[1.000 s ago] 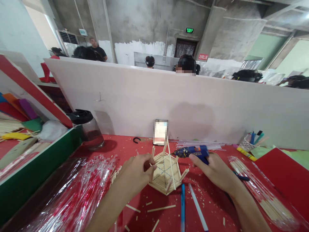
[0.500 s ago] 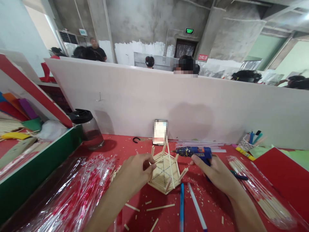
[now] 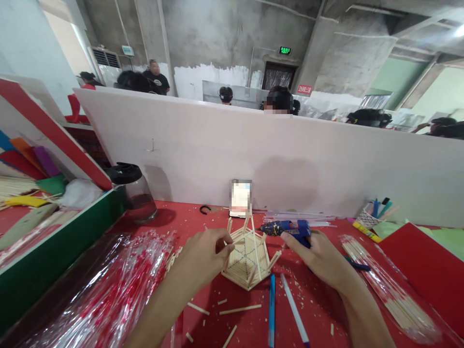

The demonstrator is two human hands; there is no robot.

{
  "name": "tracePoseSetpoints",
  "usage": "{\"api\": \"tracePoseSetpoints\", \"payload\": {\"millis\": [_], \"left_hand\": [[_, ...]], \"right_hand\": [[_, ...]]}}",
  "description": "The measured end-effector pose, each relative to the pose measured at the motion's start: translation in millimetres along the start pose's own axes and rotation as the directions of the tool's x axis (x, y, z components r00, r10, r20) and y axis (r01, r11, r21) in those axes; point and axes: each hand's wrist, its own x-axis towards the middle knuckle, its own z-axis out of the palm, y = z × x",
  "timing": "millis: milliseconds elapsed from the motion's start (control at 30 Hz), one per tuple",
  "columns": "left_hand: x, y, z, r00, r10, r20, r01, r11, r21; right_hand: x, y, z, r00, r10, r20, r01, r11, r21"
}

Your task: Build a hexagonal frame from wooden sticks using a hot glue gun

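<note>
A hexagonal wooden-stick frame [image 3: 258, 258] lies on the red table, with short posts rising at its corners and dark lines crossing its slatted base. My left hand [image 3: 213, 249] is closed at its left side, thumb and fingers around a post there; the exact grip is partly hidden. In my right hand [image 3: 315, 249] is a blue glue gun [image 3: 295, 228], gripped by its handle. Its nozzle points left, close to the posts at the frame's upper right. A long thin stick [image 3: 254, 241] leans across the frame, its top near the phone.
A lit phone [image 3: 240, 198] leans against the white partition [image 3: 203, 150]. Left are a jug [image 3: 139, 198] and plastic-wrapped sticks [image 3: 119, 290]. A blue pen [image 3: 272, 309], a white pen [image 3: 294, 309] and stick scraps lie in front. Bagged sticks [image 3: 393, 290] lie right.
The glue gun and my right hand have shifted slightly left, bringing the nozzle nearer the frame's posts. My left hand and the frame look almost unchanged.
</note>
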Motion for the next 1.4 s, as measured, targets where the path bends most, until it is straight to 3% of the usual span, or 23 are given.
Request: {"api": "tracePoseSetpoints", "payload": {"millis": [500,733,1000,1400], "left_hand": [[-3.2,0.7,-5.0,1.0,0.007,-0.012,-0.007,0.999,0.054],[-3.5,-8.2,-7.2,0.994,0.085,0.063,-0.083,0.996,-0.037],[-7.6,-16.7,-14.0,0.998,0.04,0.043,-0.037,0.997,-0.074],[-1.7,-21.7,-14.8,0.993,0.074,0.091,-0.06,0.988,-0.141]], "right_hand": [[-0.8,0.9,-0.7,0.998,-0.065,0.009,0.065,0.998,0.009],[-1.8,-1.3,-2.0,0.999,-0.05,0.011,0.05,0.998,0.025],[-1.8,-0.3,-3.6,0.998,-0.062,-0.01,0.062,0.997,0.045],[-2.0,-0.1,-4.4,0.998,-0.062,-0.003,0.062,0.997,0.041]]}}
